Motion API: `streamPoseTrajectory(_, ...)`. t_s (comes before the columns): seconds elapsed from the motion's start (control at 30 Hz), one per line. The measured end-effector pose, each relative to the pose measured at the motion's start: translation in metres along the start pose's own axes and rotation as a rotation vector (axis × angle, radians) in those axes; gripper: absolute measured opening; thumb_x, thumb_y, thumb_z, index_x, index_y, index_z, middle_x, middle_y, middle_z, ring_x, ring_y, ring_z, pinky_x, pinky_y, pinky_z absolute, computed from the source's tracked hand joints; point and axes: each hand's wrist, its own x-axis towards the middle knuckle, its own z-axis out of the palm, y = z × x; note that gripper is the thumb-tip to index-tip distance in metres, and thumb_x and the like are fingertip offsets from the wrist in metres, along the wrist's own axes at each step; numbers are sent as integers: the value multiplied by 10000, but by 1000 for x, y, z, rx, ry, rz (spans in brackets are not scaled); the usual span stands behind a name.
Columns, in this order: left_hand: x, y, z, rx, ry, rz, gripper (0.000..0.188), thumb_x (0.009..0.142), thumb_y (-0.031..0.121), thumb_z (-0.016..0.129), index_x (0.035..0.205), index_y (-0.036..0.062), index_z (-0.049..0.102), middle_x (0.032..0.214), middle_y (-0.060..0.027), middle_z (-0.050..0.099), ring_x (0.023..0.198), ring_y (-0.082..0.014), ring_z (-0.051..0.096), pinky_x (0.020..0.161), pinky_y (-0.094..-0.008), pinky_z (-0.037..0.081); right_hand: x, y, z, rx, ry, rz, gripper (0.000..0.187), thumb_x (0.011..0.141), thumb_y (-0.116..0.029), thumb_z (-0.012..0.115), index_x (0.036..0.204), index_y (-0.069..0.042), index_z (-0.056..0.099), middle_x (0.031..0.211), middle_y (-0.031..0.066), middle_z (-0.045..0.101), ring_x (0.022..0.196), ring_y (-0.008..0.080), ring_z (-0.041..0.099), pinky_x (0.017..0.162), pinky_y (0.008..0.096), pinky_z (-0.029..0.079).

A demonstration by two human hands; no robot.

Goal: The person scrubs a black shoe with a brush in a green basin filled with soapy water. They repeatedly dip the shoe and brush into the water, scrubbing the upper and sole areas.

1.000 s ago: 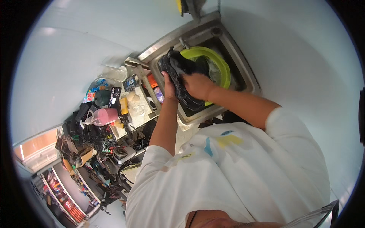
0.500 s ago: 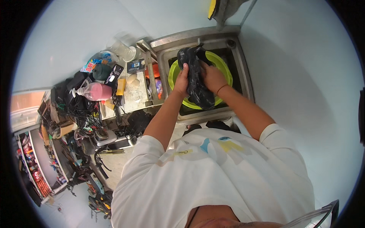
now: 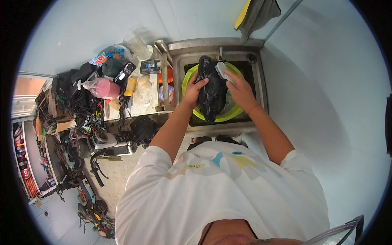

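Note:
A long, wet black fabric item [image 3: 212, 94], streaked with whitish suds, is held over the lime-green basin [image 3: 229, 118]. Its exact kind I cannot make out. My left hand [image 3: 193, 90] grips its left side, thumb on top. In my right hand [image 3: 241, 89] is a scrub brush [image 3: 221, 70] with a pale grey-white back. Its bristles face the upper right part of the black item, touching it or very close. The basin sits inside a metal sink [image 3: 261, 81], and the black item hides much of its inside.
Left of the sink, a cluttered table [image 3: 143, 100] bears a pump bottle of pink liquid [image 3: 104, 88], a yellow packet [image 3: 130, 87], a dark box [image 3: 150, 67] and tangled cables. A grey and yellow cloth [image 3: 257, 18] hangs above the sink. A wall [image 3: 318, 81] borders the right side.
The scrub brush has come into view in my right hand, pressed to or near the black item. That item has turned and shifted slightly. The whole view has shifted a little.

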Motion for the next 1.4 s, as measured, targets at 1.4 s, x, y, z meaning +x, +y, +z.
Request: streamPoseTrajectory(1.4, 28, -32, -33, -498, -2, -243, 591, 986, 624, 684, 1151, 62, 760, 1080, -147, 802, 978, -335, 766, 943, -466, 610, -8, -2, 70, -23, -235, 279, 431, 1077, -122, 607, 1503, -61, 625, 1380, 233, 707, 1287, 294, 689, 1081, 361, 506)
